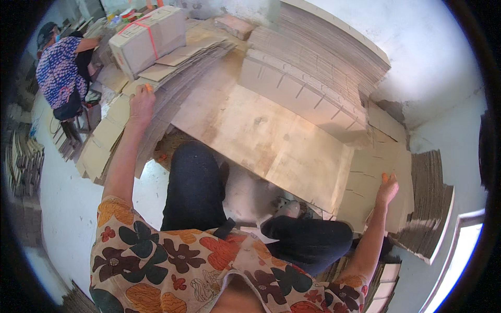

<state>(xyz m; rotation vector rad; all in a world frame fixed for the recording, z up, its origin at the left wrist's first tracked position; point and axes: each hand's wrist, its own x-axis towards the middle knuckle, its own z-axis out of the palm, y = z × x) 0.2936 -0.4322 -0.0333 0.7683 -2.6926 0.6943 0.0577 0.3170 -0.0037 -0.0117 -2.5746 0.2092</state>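
My left hand [141, 107] is raised at the left over a fanned stack of plain cardboard sheets [112, 117], its fingers curled, with an orange cover on a fingertip. Whether a sheet is between its fingers I cannot make out. At the right my right hand [386, 189] is at a pile of slotted cardboard pieces [365, 182], its fingers bent together and orange-tipped; what they grip, if anything, is hidden. Between the hands lies a bare wooden board [261, 138]. A row of slotted cardboard partitions [302, 96] stands along its far edge.
Tall stacks of cardboard [323, 47] rise behind the board. A carton tied with red strap [148, 41] stands at the far left. Beyond it a person in a patterned top [60, 73] sits working. More cardboard piles [430, 193] stand by the right wall.
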